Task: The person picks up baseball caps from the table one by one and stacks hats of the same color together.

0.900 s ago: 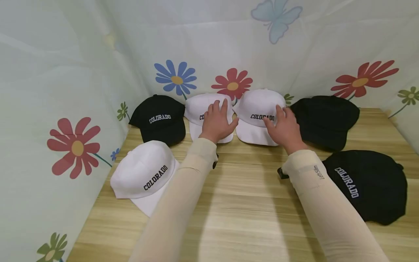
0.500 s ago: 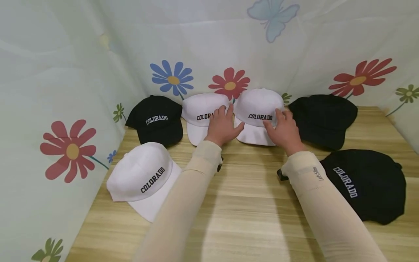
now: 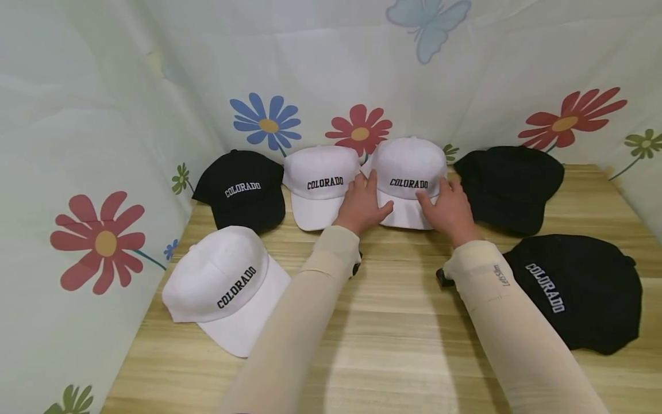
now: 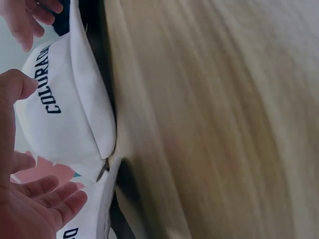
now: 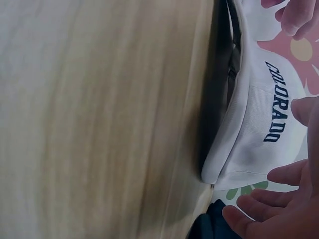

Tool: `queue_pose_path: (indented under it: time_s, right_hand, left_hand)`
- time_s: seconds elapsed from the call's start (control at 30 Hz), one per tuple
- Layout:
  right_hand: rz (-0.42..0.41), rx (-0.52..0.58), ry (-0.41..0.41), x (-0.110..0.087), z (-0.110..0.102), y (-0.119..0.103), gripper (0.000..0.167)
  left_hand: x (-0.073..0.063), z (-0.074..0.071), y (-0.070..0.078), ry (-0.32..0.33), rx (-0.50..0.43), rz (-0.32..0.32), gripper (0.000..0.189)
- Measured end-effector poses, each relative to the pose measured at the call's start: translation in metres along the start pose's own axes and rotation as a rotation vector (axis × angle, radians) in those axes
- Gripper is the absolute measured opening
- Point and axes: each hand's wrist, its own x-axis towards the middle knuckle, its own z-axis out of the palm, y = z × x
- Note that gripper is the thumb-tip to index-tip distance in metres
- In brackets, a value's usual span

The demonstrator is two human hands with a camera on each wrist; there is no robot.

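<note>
A white baseball cap (image 3: 411,161) with dark COLORADO lettering sits at the back middle, brim toward me. My left hand (image 3: 362,205) is at its left side, fingers spread and thumb out in front of the brim. At the cap's right side is my right hand (image 3: 449,210), its fingers loosely bent and thumb toward the lettering. In the left wrist view, the left hand (image 4: 35,204) holds nothing. The right wrist view has the cap (image 5: 279,104) between both hands, the right hand's fingers (image 5: 259,206) apart. A second white cap (image 3: 320,167) stands just left, partly behind my left hand.
A black cap (image 3: 243,184) is at the back left and another black cap (image 3: 509,187) at the back right. Nearer stand a white cap (image 3: 217,276) on the left and a black cap (image 3: 589,287) on the right. Behind the wooden table (image 3: 393,339) hangs flowered cloth (image 3: 331,69).
My left hand has moved right, from over the left white cap to the side of the middle-right one. The right hand has stayed nearly in place. The head view has shifted slightly.
</note>
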Motion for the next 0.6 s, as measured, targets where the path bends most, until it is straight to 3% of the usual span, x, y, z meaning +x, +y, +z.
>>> queue_pose_path:
  time_s: [0.33,0.6]
  right_hand:
    - [0.012,-0.004,-0.016,0.003,0.004,0.003,0.085]
    - [0.028,-0.006,-0.032,0.006,0.007,0.007,0.085]
  left_hand:
    - [0.014,0.016,0.000,-0.008,0.020,-0.008,0.080]
    - [0.019,0.022,0.008,-0.060,-0.083,-0.048,0.077]
